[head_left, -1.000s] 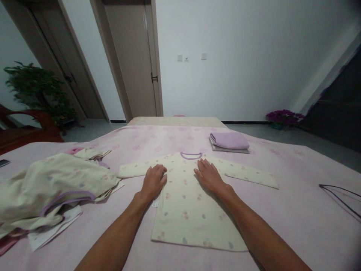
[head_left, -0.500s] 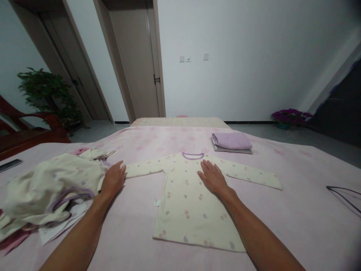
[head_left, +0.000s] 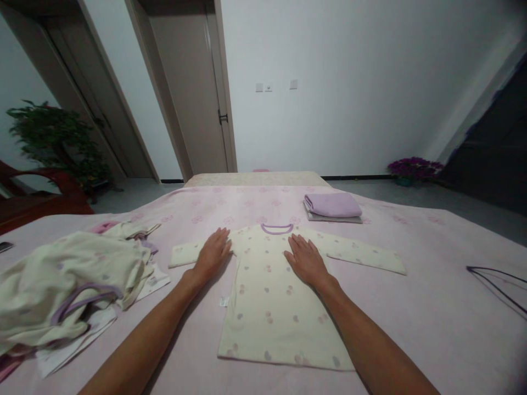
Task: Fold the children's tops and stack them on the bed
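Note:
A cream long-sleeved shirt [head_left: 267,307] with small prints and a purple neckband lies spread flat, its collar pointing away from me and both sleeves stretched sideways. My left hand [head_left: 214,253] rests on the left sleeve near the shoulder, palm down with fingers extended. My right hand [head_left: 305,257] lies flat on the upper chest, just below and right of the neckline, fingers also stretched out. Neither hand grips the cloth. A small white label sticks out from the shirt's left side seam.
A loose heap of clothes [head_left: 69,274] covers the left side of the pink bedspread [head_left: 411,323]. Beyond the right sleeve sits a folded purple cloth [head_left: 333,204] on a grey one. A black cable [head_left: 494,280] lies at the right, and a phone [head_left: 5,247] at the far left edge.
My left hand has slid right along the sleeve, from its cuff end to near the shoulder. My right hand stays on the chest. The view has shifted slightly.

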Action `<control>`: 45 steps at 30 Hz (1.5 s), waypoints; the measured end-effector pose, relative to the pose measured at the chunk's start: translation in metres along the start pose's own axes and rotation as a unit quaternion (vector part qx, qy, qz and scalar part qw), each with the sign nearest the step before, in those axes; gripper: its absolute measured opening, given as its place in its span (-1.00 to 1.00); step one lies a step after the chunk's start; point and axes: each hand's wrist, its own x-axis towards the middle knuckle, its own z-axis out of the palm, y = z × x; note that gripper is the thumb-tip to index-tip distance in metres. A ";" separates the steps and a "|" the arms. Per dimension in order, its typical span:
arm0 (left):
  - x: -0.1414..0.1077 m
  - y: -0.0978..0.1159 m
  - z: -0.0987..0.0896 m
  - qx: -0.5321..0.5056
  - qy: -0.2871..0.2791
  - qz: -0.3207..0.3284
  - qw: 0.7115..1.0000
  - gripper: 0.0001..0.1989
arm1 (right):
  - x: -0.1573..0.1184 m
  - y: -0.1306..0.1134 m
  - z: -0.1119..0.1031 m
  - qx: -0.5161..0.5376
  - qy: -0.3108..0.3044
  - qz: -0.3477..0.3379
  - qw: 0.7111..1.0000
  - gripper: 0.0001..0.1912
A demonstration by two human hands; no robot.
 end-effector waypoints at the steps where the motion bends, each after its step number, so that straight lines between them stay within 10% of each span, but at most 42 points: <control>1: 0.012 0.014 0.009 -0.019 -0.018 0.024 0.999 -0.51 | 0.000 0.000 -0.001 0.001 0.000 -0.001 1.000 -0.34; 9: 0.055 0.042 0.044 -0.009 -0.153 0.071 0.986 -0.33 | -0.001 -0.001 -0.005 0.008 -0.007 0.004 1.000 -0.34; 27: -0.018 -0.098 -0.017 0.174 -0.110 -0.113 0.972 -0.43 | -0.002 -0.001 -0.005 0.012 -0.002 0.003 1.000 -0.34; 34: -0.028 -0.029 -0.034 0.105 0.018 -0.086 0.991 -0.59 | -0.003 -0.003 -0.006 0.009 -0.002 0.007 1.000 -0.36; 39: -0.042 0.033 -0.038 -0.007 -0.064 -0.093 0.994 -0.66 | -0.003 -0.003 -0.005 0.010 0.004 0.009 1.000 -0.37; 45: -0.042 0.054 -0.036 -0.067 -0.136 -0.146 0.978 -0.74 | -0.003 -0.003 -0.003 0.011 0.010 0.008 1.000 -0.37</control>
